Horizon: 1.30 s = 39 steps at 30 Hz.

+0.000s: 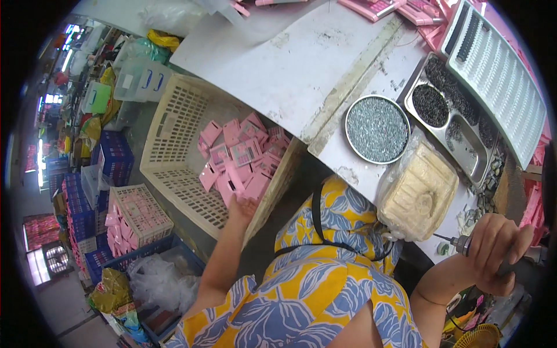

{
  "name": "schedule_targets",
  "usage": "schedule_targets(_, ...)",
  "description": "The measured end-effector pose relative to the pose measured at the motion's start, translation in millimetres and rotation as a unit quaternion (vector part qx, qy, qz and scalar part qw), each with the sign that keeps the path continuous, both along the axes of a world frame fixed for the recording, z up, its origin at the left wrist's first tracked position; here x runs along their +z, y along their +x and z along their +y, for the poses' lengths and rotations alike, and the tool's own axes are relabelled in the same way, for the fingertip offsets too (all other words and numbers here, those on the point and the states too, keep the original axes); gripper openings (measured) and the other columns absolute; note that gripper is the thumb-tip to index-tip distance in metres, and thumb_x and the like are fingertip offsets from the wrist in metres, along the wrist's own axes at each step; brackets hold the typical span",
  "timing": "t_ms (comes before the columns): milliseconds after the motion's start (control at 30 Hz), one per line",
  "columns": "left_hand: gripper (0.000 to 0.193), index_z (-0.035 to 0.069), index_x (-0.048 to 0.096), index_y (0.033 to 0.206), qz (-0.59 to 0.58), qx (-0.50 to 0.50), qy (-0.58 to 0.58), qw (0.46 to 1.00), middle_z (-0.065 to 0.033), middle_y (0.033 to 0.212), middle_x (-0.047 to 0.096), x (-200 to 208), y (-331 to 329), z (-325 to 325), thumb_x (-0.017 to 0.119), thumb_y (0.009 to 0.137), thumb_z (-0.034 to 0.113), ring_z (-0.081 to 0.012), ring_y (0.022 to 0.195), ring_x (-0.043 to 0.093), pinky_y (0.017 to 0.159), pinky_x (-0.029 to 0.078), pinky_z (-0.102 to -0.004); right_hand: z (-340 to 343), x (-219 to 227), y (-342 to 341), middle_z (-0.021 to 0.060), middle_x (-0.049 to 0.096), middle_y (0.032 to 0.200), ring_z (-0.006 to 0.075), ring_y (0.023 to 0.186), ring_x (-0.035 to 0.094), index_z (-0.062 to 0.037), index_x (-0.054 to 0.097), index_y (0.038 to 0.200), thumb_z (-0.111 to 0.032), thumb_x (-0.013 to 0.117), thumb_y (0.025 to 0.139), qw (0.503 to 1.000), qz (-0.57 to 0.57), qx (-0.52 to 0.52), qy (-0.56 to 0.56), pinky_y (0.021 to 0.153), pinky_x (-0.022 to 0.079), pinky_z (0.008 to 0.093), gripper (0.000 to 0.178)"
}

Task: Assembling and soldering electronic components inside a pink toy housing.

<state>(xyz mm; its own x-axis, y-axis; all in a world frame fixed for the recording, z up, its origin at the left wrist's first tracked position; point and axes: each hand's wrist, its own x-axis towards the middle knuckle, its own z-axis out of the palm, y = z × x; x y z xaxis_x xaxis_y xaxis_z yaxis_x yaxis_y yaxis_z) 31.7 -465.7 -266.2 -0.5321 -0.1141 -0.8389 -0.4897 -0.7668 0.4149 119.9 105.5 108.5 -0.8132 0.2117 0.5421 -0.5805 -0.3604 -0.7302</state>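
My left hand [243, 210] reaches down into a large cream plastic crate [174, 116], fingers apart, at the near edge of a heap of pink calculators [246, 149]. Its fingertips touch or nearly touch the closest pink pieces; I see no firm grip. On the right, my right hand [493, 252] is wrapped round a power screwdriver [462, 243], whose thin dark bit points left toward a plastic-wrapped tan block [420, 188] on the table corner. The screwdriver's rear end is partly hidden by the hand.
On the white table [278, 69] stand a round dish of silvery screws [377, 129] and a metal tray of black screws [478, 156]. A pale ridged tray [499, 81] leans over more pink parts. Left of the crate are a smaller pink-filled basket [142, 209] and blue boxes [113, 159].
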Motion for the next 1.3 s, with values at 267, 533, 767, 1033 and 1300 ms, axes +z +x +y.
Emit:
schedule_targets(267,0.025,0.001,0.065,0.101,0.628,-0.219,-0.671,0.328,-0.0166,0.109,0.062,252,-192,246,0.075,0.079,0.007,-0.0362,0.096,0.061,0.085,0.048,-0.0428,-5,-6,-3,-0.0037,0.051,0.053,0.0087,0.039,0.047,-0.009,0.043,0.099,-0.025,0.073,0.088,0.994,-0.066,-0.08,0.017,0.039,0.043,0.0255,0.036)
schedule_targets(533,0.056,0.011,0.061,0.136,0.493,-0.238,-0.837,-0.017,-0.0187,0.149,0.045,257,-400,351,0.073,0.083,0.026,-0.0336,0.137,0.042,0.11,0.033,-0.0594,34,-3,31,-0.0007,0.052,0.061,0.0089,0.051,0.052,-0.0052,0.043,0.111,-0.031,0.072,0.09,0.984,-0.124,-0.128,0.007,0.053,0.047,0.025,0.045)
schedule_targets(767,0.054,0.002,0.056,0.141,0.677,-0.17,-0.566,0.438,-0.013,0.125,0.06,355,-360,343,0.068,0.089,0.012,-0.027,0.115,0.06,0.099,0.048,-0.0399,19,14,31,0.0127,0.061,0.105,0.016,0.095,0.059,0.0021,0.049,0.13,-0.014,0.069,0.092,0.706,-0.031,-0.632,0.318,0.076,0.05,0.0284,0.046)
schedule_targets(1033,0.074,-0.002,0.024,0.159,0.526,-0.377,0.198,0.736,-0.0146,0.155,0.04,343,-95,387,0.058,0.094,0.009,-0.0264,0.143,0.041,0.12,0.029,-0.0489,-71,-83,-21,0.0169,0.054,0.143,0.0263,0.131,0.052,-0.0011,0.038,0.153,-0.021,0.08,0.082,0.934,-0.24,-0.187,0.19,0.1,0.048,0.0388,0.085)
schedule_targets(1300,0.048,0.003,0.063,0.126,0.578,-0.684,-0.167,0.412,-0.0133,0.12,0.061,329,-9,333,0.074,0.079,0.001,-0.0288,0.112,0.06,0.102,0.043,-0.0467,3,-92,43,0.0162,0.065,0.127,0.0217,0.117,0.064,0.0029,0.056,0.135,-0.04,0.055,0.102,0.94,-0.289,-0.113,-0.141,0.102,0.05,0.0377,0.054)
